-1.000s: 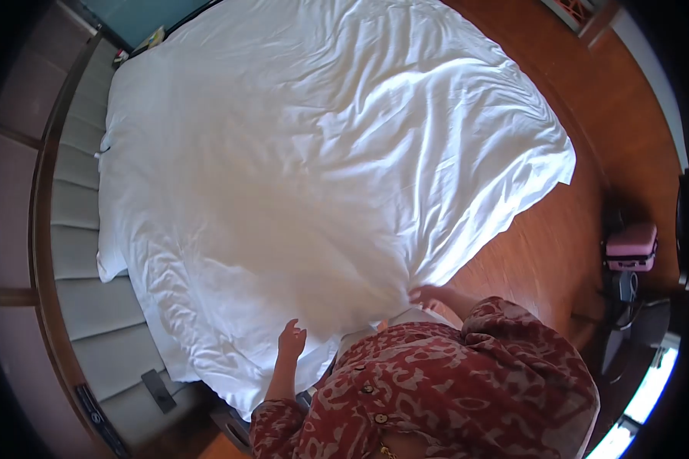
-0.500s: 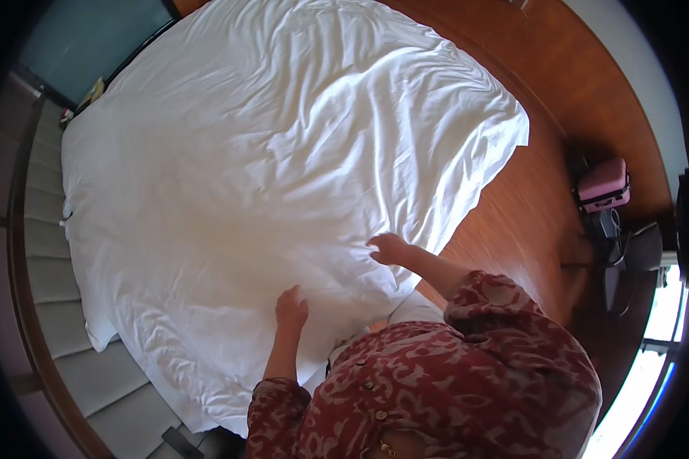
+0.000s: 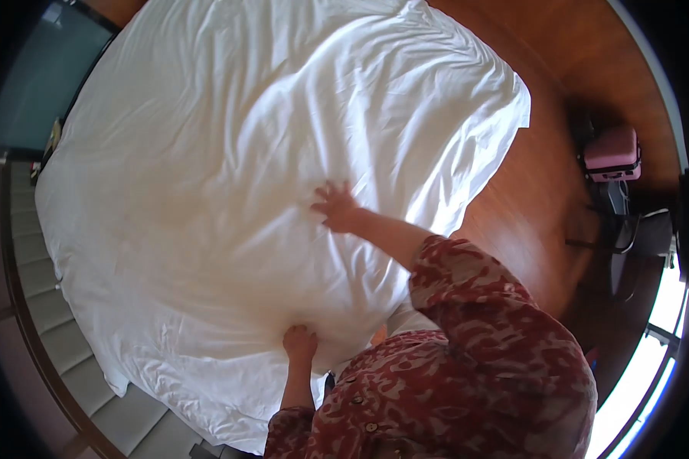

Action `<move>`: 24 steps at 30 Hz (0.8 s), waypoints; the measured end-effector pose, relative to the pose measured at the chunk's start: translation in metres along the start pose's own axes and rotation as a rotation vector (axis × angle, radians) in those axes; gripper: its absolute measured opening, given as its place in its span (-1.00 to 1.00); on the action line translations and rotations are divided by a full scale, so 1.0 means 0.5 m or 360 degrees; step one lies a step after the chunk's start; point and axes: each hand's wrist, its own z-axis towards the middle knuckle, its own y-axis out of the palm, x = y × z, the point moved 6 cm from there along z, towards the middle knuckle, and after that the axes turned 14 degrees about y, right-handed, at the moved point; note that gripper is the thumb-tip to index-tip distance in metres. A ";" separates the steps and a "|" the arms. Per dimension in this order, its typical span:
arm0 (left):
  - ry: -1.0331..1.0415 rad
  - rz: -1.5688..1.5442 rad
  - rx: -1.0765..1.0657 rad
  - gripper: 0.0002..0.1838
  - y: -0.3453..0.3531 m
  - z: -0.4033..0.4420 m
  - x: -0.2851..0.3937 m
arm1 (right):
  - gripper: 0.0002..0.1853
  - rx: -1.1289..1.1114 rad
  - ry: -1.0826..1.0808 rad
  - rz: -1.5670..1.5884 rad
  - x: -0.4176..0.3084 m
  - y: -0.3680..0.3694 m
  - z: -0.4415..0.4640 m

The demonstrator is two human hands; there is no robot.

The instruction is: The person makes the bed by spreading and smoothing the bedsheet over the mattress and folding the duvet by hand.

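A large white bed sheet [image 3: 184, 222] covers the bed, with long wrinkles across its far and right parts. My right hand [image 3: 337, 208] reaches out over the middle of the sheet, its fingers spread and nothing held in them. Nearer my body, my left hand [image 3: 300, 342] rests at the near part of the sheet with its fingers curled into the cloth. The fingertips of the left hand are hidden.
A grey padded headboard [image 3: 65, 333] runs along the left. To the right of the bed lies a brown wooden floor [image 3: 513, 206]. A pink suitcase [image 3: 614, 153] and a dark chair [image 3: 651, 233] stand at the far right, near a bright window [image 3: 643, 382].
My right hand has moved forward and left across the sheet, and its fingers have spread. My left hand has come closer to my body and its fingers have curled. The view has shifted slightly.
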 end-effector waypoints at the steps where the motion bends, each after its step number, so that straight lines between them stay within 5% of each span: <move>1: -0.0124 -0.0033 -0.0117 -0.58 0.005 0.014 0.002 | -0.45 0.0018 0.0159 0.0088 0.107 0.013 0.007; 5: -0.0161 -0.0131 0.0062 -0.48 -0.021 0.088 0.027 | -0.46 0.0305 0.0603 0.0195 0.521 0.035 -0.135; 8: -0.0044 -0.0257 0.0387 -0.37 -0.088 0.141 0.088 | -0.48 -0.0268 0.1252 0.0125 0.670 0.062 -0.322; 11: 0.0226 -0.0172 0.0604 -0.25 -0.133 0.211 0.151 | -0.55 -0.1278 0.1376 -0.0340 0.768 0.154 -0.490; 16: 0.0312 -0.0166 0.0337 -0.11 -0.169 0.305 0.242 | -0.73 -0.0513 0.1380 -0.0371 0.823 0.151 -0.395; 17: 0.0277 -0.0173 0.0215 -0.09 -0.167 0.317 0.251 | -0.76 0.0302 0.1089 0.0361 0.786 0.088 -0.332; 18: 0.0244 -0.0189 0.0092 -0.07 -0.160 0.321 0.257 | -0.78 0.0541 0.1028 0.0430 0.670 -0.068 -0.279; 19: 0.0184 -0.0151 0.0024 -0.05 -0.158 0.323 0.258 | -0.78 0.0828 0.0588 0.0617 0.612 -0.116 -0.212; 21: 0.0069 -0.0090 -0.0092 0.00 -0.151 0.337 0.262 | -0.79 0.0819 0.0388 0.0752 0.473 -0.189 -0.098; 24: 0.0070 -0.0066 -0.0013 0.06 -0.132 0.339 0.255 | -0.61 0.0449 0.0052 0.0300 0.232 -0.232 0.042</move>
